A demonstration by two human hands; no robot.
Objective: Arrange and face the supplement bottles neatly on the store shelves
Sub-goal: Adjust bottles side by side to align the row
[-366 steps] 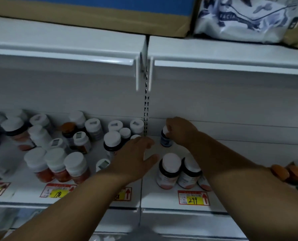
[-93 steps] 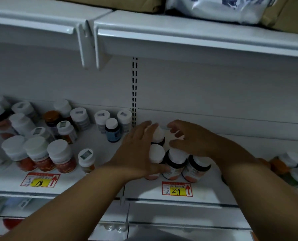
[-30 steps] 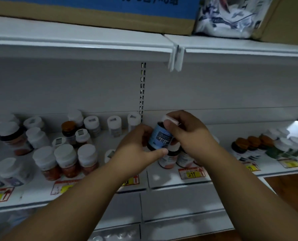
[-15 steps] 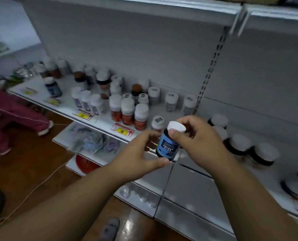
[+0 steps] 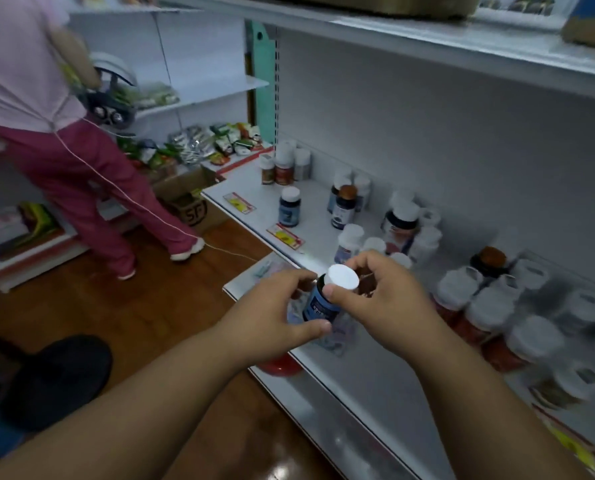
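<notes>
So I've got the blue bottle [image 5: 319, 305] held up off the shelf [image 5: 327, 209], left hand [image 5: 272, 315] around its body, right hand [image 5: 381, 296] pinching the cap; matching blue bottle [image 5: 289, 212] sits up-left, left hand's nearer.

Dim, bluish light where I stand; the wooden floor [image 5: 140, 306] throws glare by my feet. Bottles at the right edge [image 5: 531, 341] smear with blur, and the shelves [image 5: 427, 39] bow near the frame's edges.
</notes>
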